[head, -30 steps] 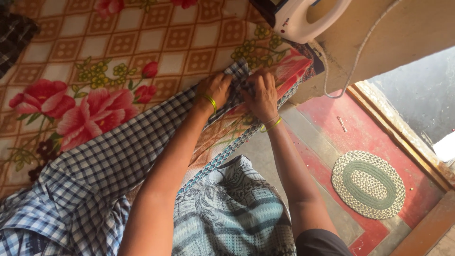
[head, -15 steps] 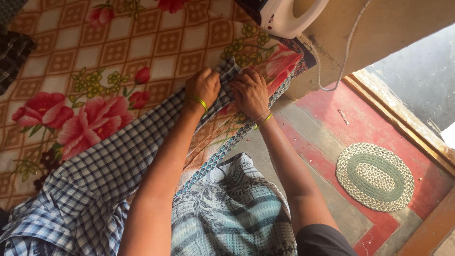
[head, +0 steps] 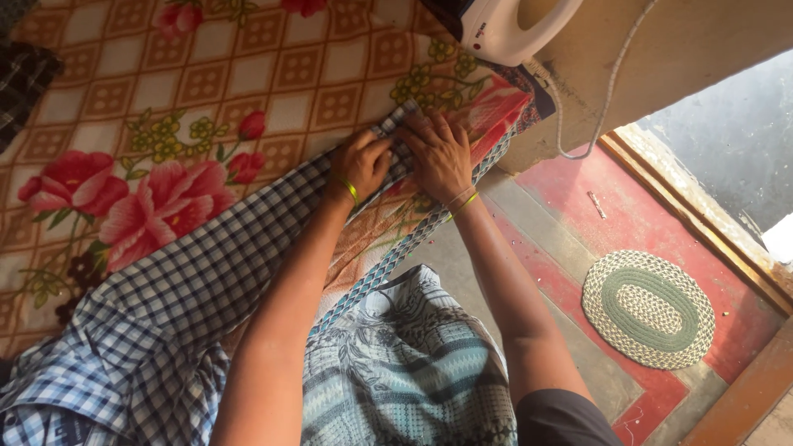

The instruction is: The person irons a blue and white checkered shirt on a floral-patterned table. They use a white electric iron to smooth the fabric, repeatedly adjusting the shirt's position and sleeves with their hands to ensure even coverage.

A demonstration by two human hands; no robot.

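Observation:
A blue and white checked shirt (head: pixel 190 289) lies stretched across a flowered orange blanket (head: pixel 206 74), one sleeve running up to the blanket's right corner. My left hand (head: pixel 362 162) is curled on the sleeve's end, fingers gripping the checked cloth. My right hand (head: pixel 439 155) lies flat on the same sleeve end, fingers spread and pressing down, right beside the left hand. Both wrists wear thin yellow-green bangles. A white electric iron (head: pixel 504 29) stands at the blanket's top right corner, just beyond my hands.
The iron's white cord (head: pixel 607 91) hangs down a beige wall. Below the blanket's edge is a red and grey floor with an oval braided mat (head: pixel 648 307). A dark checked cloth (head: pixel 25 78) lies at the far left. My patterned blue-grey garment (head: pixel 405 363) fills the lower middle.
My right hand has opened from a pinching grip to lie flat on the sleeve end. My left hand stays curled on the cloth. The view has shifted slightly.

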